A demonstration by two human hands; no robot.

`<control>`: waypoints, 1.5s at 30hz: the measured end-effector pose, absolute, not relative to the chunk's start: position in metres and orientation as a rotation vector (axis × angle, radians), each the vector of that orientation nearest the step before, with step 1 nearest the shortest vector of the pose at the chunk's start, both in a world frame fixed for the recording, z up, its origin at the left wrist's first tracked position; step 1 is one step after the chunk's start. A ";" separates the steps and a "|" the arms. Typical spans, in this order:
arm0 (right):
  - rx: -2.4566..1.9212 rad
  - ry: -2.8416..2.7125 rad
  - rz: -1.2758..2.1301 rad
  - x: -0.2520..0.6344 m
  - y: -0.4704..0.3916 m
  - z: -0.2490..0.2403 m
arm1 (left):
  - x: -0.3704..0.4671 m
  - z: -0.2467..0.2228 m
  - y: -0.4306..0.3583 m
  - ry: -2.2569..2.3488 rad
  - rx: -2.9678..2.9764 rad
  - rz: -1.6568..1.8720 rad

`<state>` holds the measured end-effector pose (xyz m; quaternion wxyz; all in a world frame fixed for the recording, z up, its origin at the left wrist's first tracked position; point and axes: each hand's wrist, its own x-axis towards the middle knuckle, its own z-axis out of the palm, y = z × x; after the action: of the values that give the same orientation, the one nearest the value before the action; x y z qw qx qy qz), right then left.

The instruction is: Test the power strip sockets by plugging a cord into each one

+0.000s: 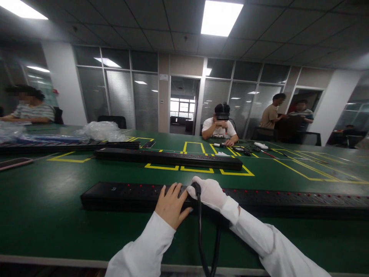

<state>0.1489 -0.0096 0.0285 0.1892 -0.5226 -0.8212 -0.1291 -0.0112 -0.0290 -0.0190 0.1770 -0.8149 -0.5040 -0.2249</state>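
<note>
A long black power strip (288, 198) with a row of small red dots along its top lies across the green table in front of me. My left hand (171, 206), bare, spans the strip left of its middle, fingers over the top and thumb at the near side. Close beside it, my right hand (211, 192) wears a white glove and is closed on a black plug (196, 188). From the plug a black cable (200, 234) hangs down past the table's near edge. The plug's front end is hidden, so I cannot tell whether it sits in a socket.
Behind lies a second power strip (170, 157), with more dark strips (69, 147) and clear plastic wrap (103, 131) at the left. Phones (15, 163) and yellow tape outlines (164, 167) mark the table (57, 219). A person (220, 125) sits opposite near cables (243, 150).
</note>
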 end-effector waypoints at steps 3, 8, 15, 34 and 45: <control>-1.473 -2.288 -0.421 0.148 -0.012 0.028 | -0.010 -0.020 -0.029 -1.436 -2.297 -0.641; -1.484 -2.278 -0.471 0.145 -0.014 0.029 | -0.013 -0.019 -0.029 -1.422 -2.315 -0.637; -1.471 -2.274 -0.476 0.145 -0.013 0.026 | -0.011 -0.026 -0.025 -1.439 -2.277 -0.663; -1.419 -2.264 -0.119 0.157 0.003 0.027 | -0.013 -0.023 -0.026 -1.408 -2.303 -0.618; -1.053 -2.062 0.822 0.176 0.012 0.039 | -0.010 -0.028 -0.024 -1.452 -2.273 -0.624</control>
<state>0.1761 0.0124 0.0389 0.3357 -0.4039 -0.7905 0.3150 -0.0097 -0.0241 -0.0282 0.1856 -0.8068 -0.5154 -0.2213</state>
